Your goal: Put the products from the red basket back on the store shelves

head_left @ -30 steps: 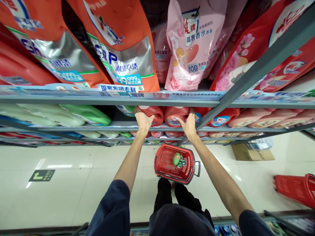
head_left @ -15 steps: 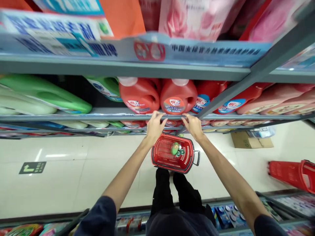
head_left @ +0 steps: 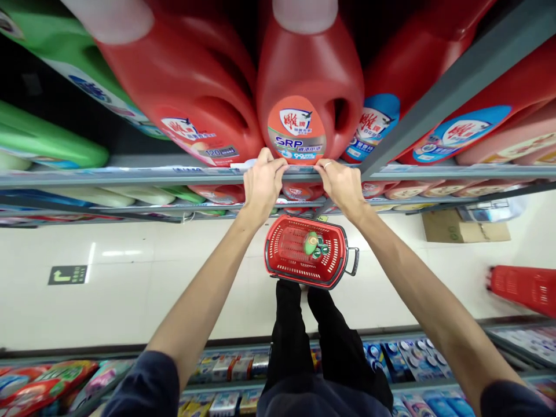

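A large red laundry detergent bottle (head_left: 310, 75) with an orange "SRP" label stands upright at the front of the shelf. Just below its left corner, my left hand (head_left: 263, 185) has its fingers and thumb closed on the shelf edge (head_left: 195, 175). My right hand (head_left: 341, 184), with a ring on one finger, pinches the same edge under the bottle's right corner. Whether a label strip is caught between the fingertips is too small to tell. A second red detergent bottle (head_left: 186, 98) leans in from the left, close to my left hand.
On the floor below my hands stands a red shopping basket (head_left: 289, 266) holding a green item and several small green-topped ones. Darker red bottles (head_left: 391, 87) sit right of the SRP bottle. A cardboard box (head_left: 464, 227) and another red basket (head_left: 523, 288) lie to the right. Stocked shelving is behind me.
The view has come closer to the shelf, so the bottles look larger. Both hands stay at the shelf edge, and their fingers and thumbs have drawn together.
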A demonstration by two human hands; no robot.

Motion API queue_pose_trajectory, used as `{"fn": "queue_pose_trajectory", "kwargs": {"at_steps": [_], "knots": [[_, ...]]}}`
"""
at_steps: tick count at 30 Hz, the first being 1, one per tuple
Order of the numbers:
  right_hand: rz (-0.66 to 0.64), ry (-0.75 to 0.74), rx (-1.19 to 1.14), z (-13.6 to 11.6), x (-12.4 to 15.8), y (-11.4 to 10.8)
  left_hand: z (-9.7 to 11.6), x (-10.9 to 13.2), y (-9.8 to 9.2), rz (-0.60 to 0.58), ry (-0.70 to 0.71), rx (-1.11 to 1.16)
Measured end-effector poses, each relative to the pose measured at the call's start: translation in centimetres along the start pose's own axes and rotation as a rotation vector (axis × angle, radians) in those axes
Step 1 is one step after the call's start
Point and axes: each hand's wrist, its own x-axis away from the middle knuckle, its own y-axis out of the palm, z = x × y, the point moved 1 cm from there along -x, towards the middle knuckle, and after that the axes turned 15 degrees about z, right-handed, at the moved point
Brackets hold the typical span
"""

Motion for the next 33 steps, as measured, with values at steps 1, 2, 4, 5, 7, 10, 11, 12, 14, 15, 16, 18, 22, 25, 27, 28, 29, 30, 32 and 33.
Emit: {"fn": "queue_pose_trajectory", "kwargs": {"at_steps": [1,2,4,5,7,10,11,12,14,15,16,18,22,25,27,28,29,30,32,33], "knots": [[-0.004,-0.011,0.012,0.0,0.0,0.0,0.1,0.0,0.0,-0.009,0.001,-0.008],[-0.012,-0.014,0.025,0.0,-0.1,0.1,0.1,-0.1,0.0,-0.014,0.001,-0.016],[-0.048,0.001,0.046,0.0,-0.3,-0.1,0.3,-0.1,-0.2,-0.025,0.001,-0.034],[-0.075,0.015,0.058,-0.1,-0.5,-0.3,0.3,-0.2,-0.3,-0.029,0.002,-0.045],[-0.136,0.034,0.08,-0.2,-1.0,-0.7,0.5,-0.3,-0.5,-0.036,0.006,-0.071],[-0.185,0.033,0.098,-0.4,-1.5,-1.2,0.7,-0.5,-0.5,-0.019,-0.001,-0.079],[-0.187,0.035,0.098,-0.4,-1.6,-1.2,0.7,-0.5,-0.4,-0.01,-0.006,-0.07],[-0.184,0.041,0.093,-0.4,-1.5,-1.1,0.7,-0.5,-0.3,-0.005,-0.012,-0.062],[-0.169,0.058,0.072,-0.3,-1.2,-0.8,0.8,-0.3,-0.1,-0.013,-0.024,-0.06],[-0.155,0.068,0.054,-0.2,-1.0,-0.7,0.8,-0.2,-0.1,-0.027,-0.03,-0.06],[-0.139,0.08,0.024,-0.2,-0.8,-0.7,0.9,0.0,-0.2,-0.043,-0.038,-0.054],[-0.075,0.121,-0.072,-0.2,-0.4,-1.2,1.3,0.2,-0.9,-0.034,-0.059,-0.012],[0.258,0.21,-0.31,-0.5,-1.5,-3.8,2.8,-1.1,-3.7,0.203,-0.076,0.175],[0.461,0.184,-0.273,-1.2,-3.8,-5.7,4.2,-3.9,-5.2,0.311,-0.034,0.244],[0.464,0.157,-0.212,-1.6,-5.4,-6.0,4.9,-5.7,-5.2,0.285,-0.006,0.246],[0.441,0.157,-0.201,-1.8,-6.0,-5.9,5.2,-6.4,-4.9,0.261,-0.007,0.247],[0.413,0.167,-0.206,-1.9,-6.4,-5.7,5.3,-6.9,-4.6,0.241,-0.02,0.249],[0.388,0.183,-0.225,-2.0,-6.6,-5.5,5.3,-7.2,-4.2,0.233,-0.039,0.253],[0.353,0.218,-0.278,-2.0,-6.6,-4.9,5.2,-7.1,-3.4,0.239,-0.07,0.26],[0.339,0.23,-0.301,-1.9,-6.6,-4.6,5.1,-7.0,-3.1,0.247,-0.076,0.266]]}}
